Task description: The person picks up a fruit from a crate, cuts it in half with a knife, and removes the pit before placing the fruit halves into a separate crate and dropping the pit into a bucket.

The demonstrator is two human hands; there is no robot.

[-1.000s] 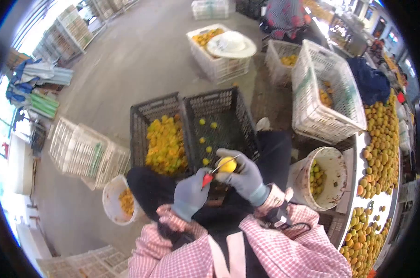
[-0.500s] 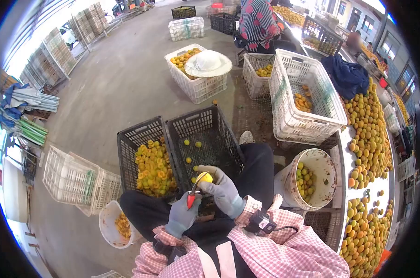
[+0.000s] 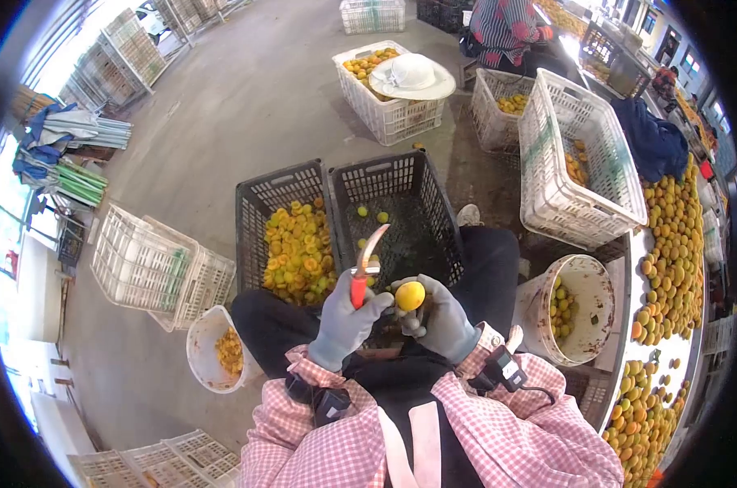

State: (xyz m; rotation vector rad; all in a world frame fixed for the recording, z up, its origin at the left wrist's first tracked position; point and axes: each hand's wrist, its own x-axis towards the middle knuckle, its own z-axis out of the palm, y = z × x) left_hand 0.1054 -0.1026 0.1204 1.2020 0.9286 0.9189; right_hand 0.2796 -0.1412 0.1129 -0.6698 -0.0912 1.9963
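Observation:
My left hand (image 3: 341, 322), in a grey glove, is closed round the red handle of a curved knife (image 3: 371, 250), its blade pointing up. A whole yellow apricot (image 3: 410, 296) sits in the fingers of my gloved right hand (image 3: 443, 321), close to my left fingers. The blade stands apart from the fruit. Beyond my hands is a black crate (image 3: 406, 213) with a few greenish fruits on its floor. Beside it on the left, another black crate (image 3: 249, 232) holds many cut apricot pieces (image 3: 299, 244).
At my right stand a stained white bucket (image 3: 593, 281) of fruit and a table heaped with apricots (image 3: 673, 244). A smaller white bucket (image 3: 202, 346) and white crates (image 3: 141, 256) are on the left. Ahead, a white hat (image 3: 413, 75) lies on a filled crate; a person (image 3: 506, 32) sits beyond.
The knife has come away from the apricot and now points upward. My right hand has turned, showing the fruit on top of its fingers. The whole view has shifted.

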